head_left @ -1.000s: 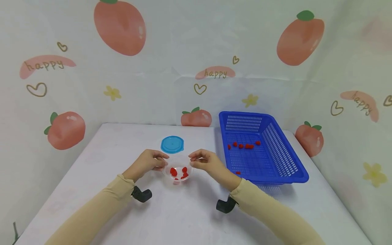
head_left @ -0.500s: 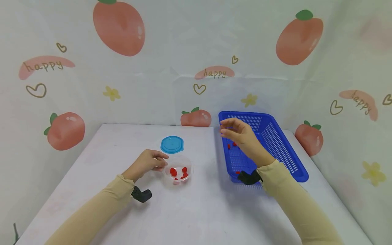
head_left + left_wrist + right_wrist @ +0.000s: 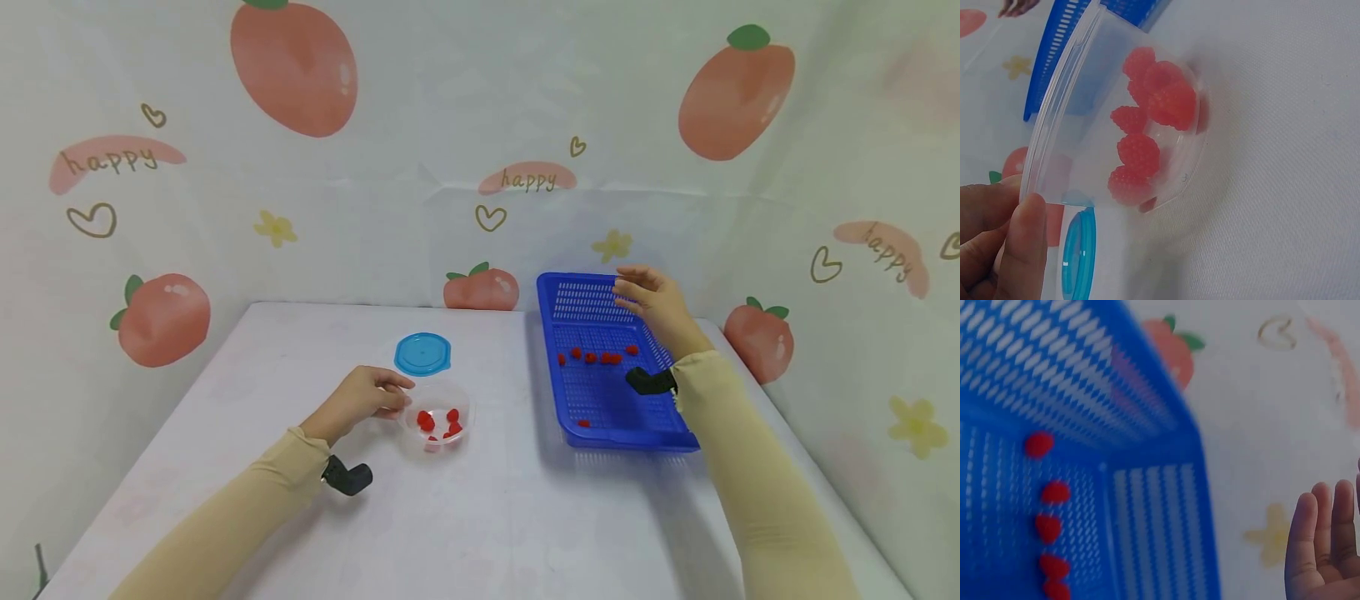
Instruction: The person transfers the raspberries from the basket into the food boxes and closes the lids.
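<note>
1. We see the left hand (image 3: 369,398) pinching the rim of a clear container (image 3: 1091,156) between thumb and fingers, on the container's left side.
2. We find that container upright on the white worktop (image 3: 465,525), roughly midway between its left and right edges, with a cluster of raspberries (image 3: 1138,155) on its floor.
3. We spot a blue lid (image 3: 422,354) lying flat just beyond the container, between it and the worktop's far edge.
4. We see the right hand (image 3: 660,304) released, its fingers holding nothing, over the far right part of a blue basket (image 3: 633,439); whether it touches the basket's rim, we cannot tell.
5. We place the basket toward the worktop's far right corner, well apart from the container.
6. Inside it we see a row of red berries (image 3: 591,358) across the floor, and another near its near left corner.
7. We note beige sleeves (image 3: 225,517) on both arms and, behind the worktop's far edge, a white backdrop (image 3: 420,108) printed with fruit, hearts and "happy".
</note>
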Tool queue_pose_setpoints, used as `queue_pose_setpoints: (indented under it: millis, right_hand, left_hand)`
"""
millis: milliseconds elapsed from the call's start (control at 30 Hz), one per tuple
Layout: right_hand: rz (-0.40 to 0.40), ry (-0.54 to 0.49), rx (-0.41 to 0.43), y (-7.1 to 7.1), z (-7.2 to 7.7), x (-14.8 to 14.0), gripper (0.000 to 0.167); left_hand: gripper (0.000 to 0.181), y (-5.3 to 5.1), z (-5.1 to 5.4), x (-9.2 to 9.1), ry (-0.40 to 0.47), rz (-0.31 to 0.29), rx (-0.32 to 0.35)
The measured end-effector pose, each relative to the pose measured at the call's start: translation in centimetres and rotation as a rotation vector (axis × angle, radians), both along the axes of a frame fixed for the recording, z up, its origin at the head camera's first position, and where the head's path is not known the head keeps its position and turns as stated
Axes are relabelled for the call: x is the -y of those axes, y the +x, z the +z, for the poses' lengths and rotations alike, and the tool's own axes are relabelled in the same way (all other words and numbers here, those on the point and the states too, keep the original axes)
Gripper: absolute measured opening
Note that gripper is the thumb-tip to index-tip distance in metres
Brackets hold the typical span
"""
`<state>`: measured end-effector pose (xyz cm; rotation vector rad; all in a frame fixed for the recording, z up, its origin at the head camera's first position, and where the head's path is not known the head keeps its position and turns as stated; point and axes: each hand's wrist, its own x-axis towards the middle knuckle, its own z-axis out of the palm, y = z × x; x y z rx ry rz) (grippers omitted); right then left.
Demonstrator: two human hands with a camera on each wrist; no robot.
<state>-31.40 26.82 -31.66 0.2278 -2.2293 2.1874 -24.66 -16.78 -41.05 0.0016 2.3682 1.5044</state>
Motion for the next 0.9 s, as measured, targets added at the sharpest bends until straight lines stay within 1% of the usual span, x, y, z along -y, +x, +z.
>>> queue_pose_setpoints:
  millis: [33, 67, 167, 267, 367, 433, 500, 700, 800, 900]
  right_hand:
    - [-0.008, 0.029, 0.016, -0.2, -0.3, -0.5, 0.026]
    - [-0.016, 0.079, 0.028, -0.5, -0.6, -1.0, 0.030]
    - [-0.028, 0.212, 0.095, -1.1, -1.5, -2.2, 0.048]
    - [-0.032, 0.277, 0.167, -1.8, -2.7, -3.0, 0.057]
    - [-0.017, 0.268, 0.220, -2.4, -4.0, -3.8, 0.057]
    - [-0.003, 0.259, 0.229, -2.6, -4.7, -4.1, 0.056]
    - [-0.005, 0.269, 0.219, -2.7, -5.4, -4.3, 0.055]
    - [-0.066, 0.378, 0.195, -2.9, -7.0, -4.0, 0.049]
    - [-0.074, 0.405, 0.216, -3.1, -7.6, -3.8, 0.048]
    - [-0.077, 0.470, 0.251, -3.2, -8.0, -3.5, 0.046]
  left_hand:
    - [0.035, 0.0, 0.0, 0.0, 0.001, -0.001, 0.001]
    - [0.035, -0.1, -0.1, 0.0, -0.001, -0.002, 0.001]
    - [0.035, -0.1, -0.1, 0.1, -0.003, 0.004, 0.003]
    - [0.034, -0.1, -0.2, 0.2, -0.006, 0.005, 0.001]
    - [0.034, -0.2, -0.2, 0.2, -0.002, 0.003, -0.001]
    - [0.033, -0.2, -0.2, 0.2, -0.001, -0.002, -0.003]
    - [0.032, -0.2, -0.2, 0.1, -0.004, 0.000, -0.003]
    - [0.031, -0.1, -0.2, 0.1, -0.005, 0.003, 0.001]
    - [0.031, -0.1, -0.2, 0.1, -0.009, 0.003, 0.004]
    - [0.031, 0.0, -0.1, 0.1, 0.000, 0.003, 0.002]
